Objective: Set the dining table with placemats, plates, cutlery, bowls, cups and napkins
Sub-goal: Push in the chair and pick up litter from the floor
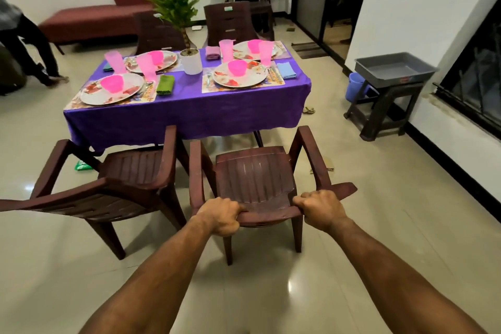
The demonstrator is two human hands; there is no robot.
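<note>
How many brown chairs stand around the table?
4: one held at its back by both hands, one to its left, and two at the far side. None looks hidden.

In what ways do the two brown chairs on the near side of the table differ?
The right chair faces the table squarely; the left chair is turned at an angle. The left hand and right hand grip the right chair's backrest; nothing touches the left chair. Both are the same brown plastic armchair design.
</note>
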